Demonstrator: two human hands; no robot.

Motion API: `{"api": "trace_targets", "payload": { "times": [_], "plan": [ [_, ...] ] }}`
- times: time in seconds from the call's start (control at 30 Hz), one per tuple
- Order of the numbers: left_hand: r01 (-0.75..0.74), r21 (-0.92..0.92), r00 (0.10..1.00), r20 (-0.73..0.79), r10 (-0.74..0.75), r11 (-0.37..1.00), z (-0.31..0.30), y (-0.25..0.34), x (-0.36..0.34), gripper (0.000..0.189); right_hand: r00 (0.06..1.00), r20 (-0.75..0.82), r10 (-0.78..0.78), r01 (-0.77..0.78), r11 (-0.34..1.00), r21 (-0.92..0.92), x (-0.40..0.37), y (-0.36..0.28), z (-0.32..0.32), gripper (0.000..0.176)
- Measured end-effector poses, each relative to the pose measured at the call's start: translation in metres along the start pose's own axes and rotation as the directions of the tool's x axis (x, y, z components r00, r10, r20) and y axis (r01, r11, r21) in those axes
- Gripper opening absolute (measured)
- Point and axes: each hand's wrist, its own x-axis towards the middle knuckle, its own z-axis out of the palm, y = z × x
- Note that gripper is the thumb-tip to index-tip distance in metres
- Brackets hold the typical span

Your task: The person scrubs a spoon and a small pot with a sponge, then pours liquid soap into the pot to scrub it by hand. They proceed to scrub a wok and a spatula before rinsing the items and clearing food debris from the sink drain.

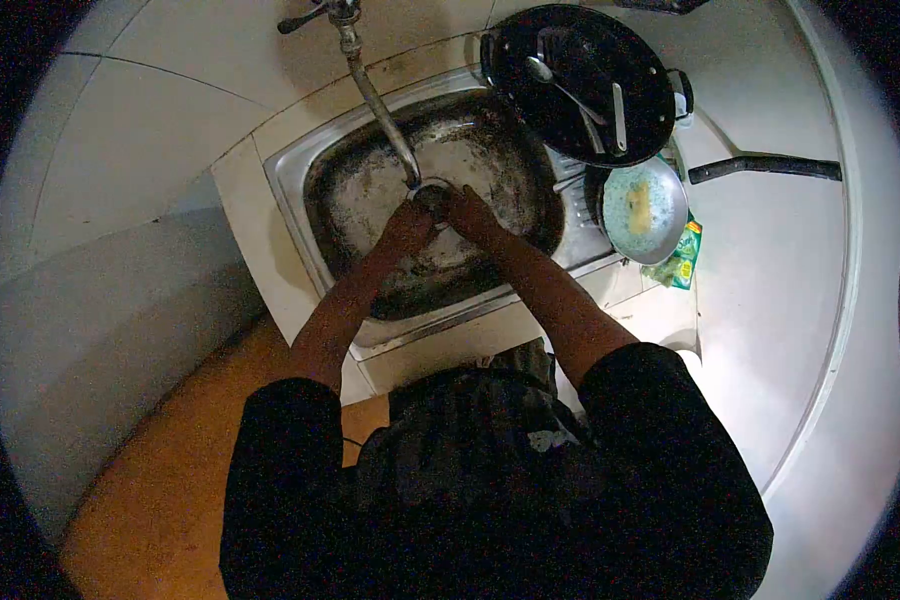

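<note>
Under the spout of the metal faucet [380, 110], a small round vessel with a pale rim and dark inside [431, 196] is between my two hands. Its exact kind is hard to make out. My left hand [407, 230] is closed on its left side, and my right hand [470, 217] grips it from the right. Fingers cover much of it. Both hands are over the stained metal sink [370, 295], close to the spout's end. Whether water is running cannot be made out.
A big black two-handled pan [530, 115] at the back right holds a spoon [540, 70] and other utensils. Beside the sink is a pale round pan [670, 225] with something yellowish in it. A green packet [689, 250] lies beneath its edge. A black handle [770, 165] extends rightward.
</note>
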Motion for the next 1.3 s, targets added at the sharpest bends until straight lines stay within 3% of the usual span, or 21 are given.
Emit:
{"api": "trace_targets", "payload": {
  "times": [0.03, 0.1, 0.13, 0.2, 0.3, 0.43, 0.5, 0.53, 0.57, 0.63, 0.67, 0.7, 0.73, 0.8, 0.83, 0.9, 0.93, 1.0, 1.13, 1.2, 1.3],
  "plan": [
    [0.003, -0.003, 1.0, -0.003, -0.003, 1.0, 0.005, 0.005, 0.001, 0.031, 1.0, 0.003, -0.003, 0.003, 1.0, -0.003, 0.0, 0.001, -0.01, 0.042],
    [0.176, -0.098, 0.981, 0.099, -0.167, 0.979, 0.021, 0.009, 0.0, 0.033, 0.968, 0.021, -0.25, 0.251, 0.967, -0.048, 0.0, 0.002, -0.024, 0.04],
    [0.181, -0.101, 0.98, 0.105, -0.17, 0.978, 0.025, 0.012, -0.002, 0.033, 0.967, 0.027, -0.253, 0.254, 0.966, -0.043, -0.001, -0.004, -0.031, 0.04],
    [0.207, -0.063, 0.974, 0.103, -0.2, 0.976, 0.021, 0.017, -0.001, 0.034, 0.997, 0.027, -0.068, 0.062, 0.985, 0.162, 0.001, -0.013, -0.043, 0.035],
    [0.239, -0.004, 0.967, 0.096, -0.238, 0.971, 0.014, 0.023, -0.002, 0.036, 0.991, 0.087, -0.104, 0.079, 0.963, 0.256, 0.006, 0.003, -0.005, 0.028],
    [0.313, -0.274, 0.948, 0.146, -0.283, 0.909, 0.022, 0.022, -0.007, 0.036, 0.967, -0.11, -0.23, 0.233, 0.972, 0.013, 0.001, -0.002, -0.021, 0.024],
    [0.185, -0.33, 0.962, -0.133, -0.24, 0.926, 0.051, 0.015, -0.001, 0.035, 0.898, -0.323, -0.298, 0.304, 0.952, -0.032, -0.001, -0.003, -0.026, 0.025],
    [0.14, -0.338, 0.948, -0.225, -0.225, 0.931, 0.068, 0.01, 0.002, 0.035, 0.897, -0.324, -0.302, 0.308, 0.951, -0.034, 0.0, -0.004, -0.029, 0.025],
    [0.079, -0.636, 0.928, -0.234, -0.289, 0.767, 0.071, 0.008, 0.004, 0.036, 0.953, -0.225, -0.206, 0.228, 0.97, 0.079, 0.003, -0.005, -0.03, 0.025],
    [-0.006, -0.86, 0.909, -0.217, -0.355, 0.51, 0.079, 0.007, 0.002, 0.037, 0.988, -0.105, -0.116, 0.133, 0.975, 0.179, 0.002, -0.006, -0.032, 0.025],
    [0.12, -0.544, 0.959, -0.154, -0.239, 0.83, 0.032, 0.017, -0.001, 0.038, 0.975, -0.05, -0.218, 0.218, 0.976, -0.008, 0.004, -0.003, -0.029, 0.025],
    [0.16, -0.104, 0.986, -0.033, -0.164, 0.982, 0.001, 0.024, -0.004, 0.038, 0.951, 0.022, -0.307, 0.306, 0.934, -0.186, 0.005, -0.001, -0.026, 0.024],
    [0.166, -0.105, 0.985, -0.03, -0.17, 0.981, -0.003, 0.025, -0.005, 0.038, 0.95, 0.024, -0.312, 0.311, 0.933, -0.183, 0.003, -0.002, -0.029, 0.024],
    [0.106, -0.245, 0.95, -0.262, -0.171, 0.964, -0.002, 0.025, -0.005, 0.04, 0.889, -0.234, -0.394, 0.344, 0.911, -0.228, 0.001, -0.002, -0.032, 0.023],
    [0.106, -0.246, 0.95, -0.261, -0.171, 0.964, -0.003, 0.024, -0.004, 0.04, 0.889, -0.233, -0.393, 0.343, 0.911, -0.228, 0.0, -0.002, -0.034, 0.023],
    [0.108, -0.127, 0.992, -0.052, -0.115, 0.986, 0.004, 0.019, -0.001, 0.041, 0.953, 0.007, -0.303, 0.297, 0.928, -0.228, 0.0, -0.002, -0.036, 0.021],
    [0.11, -0.128, 0.992, -0.054, -0.118, 0.986, 0.008, 0.019, -0.002, 0.041, 0.952, 0.008, -0.306, 0.299, 0.926, -0.229, 0.0, 0.0, -0.037, 0.021],
    [0.179, -0.406, 0.961, -0.122, -0.248, 0.896, 0.013, 0.019, -0.006, 0.042, 0.93, -0.044, -0.365, 0.356, 0.923, -0.144, 0.001, 0.004, -0.038, 0.02],
    [0.19, -0.186, 0.968, -0.13, -0.216, 0.964, 0.013, 0.021, -0.011, 0.036, 0.899, -0.224, -0.378, 0.374, 0.926, -0.061, -0.006, 0.015, -0.023, 0.018],
    [0.185, -0.168, 0.967, -0.147, -0.21, 0.968, 0.011, 0.024, -0.008, 0.035, 0.936, 0.033, -0.352, 0.353, 0.932, -0.083, -0.005, 0.006, -0.031, 0.018],
    [0.157, -0.133, 0.96, -0.211, -0.183, 0.979, 0.009, 0.029, -0.003, 0.033, 0.956, 0.106, -0.274, 0.286, 0.951, -0.118, -0.003, 0.003, -0.031, 0.019]
  ]
}}
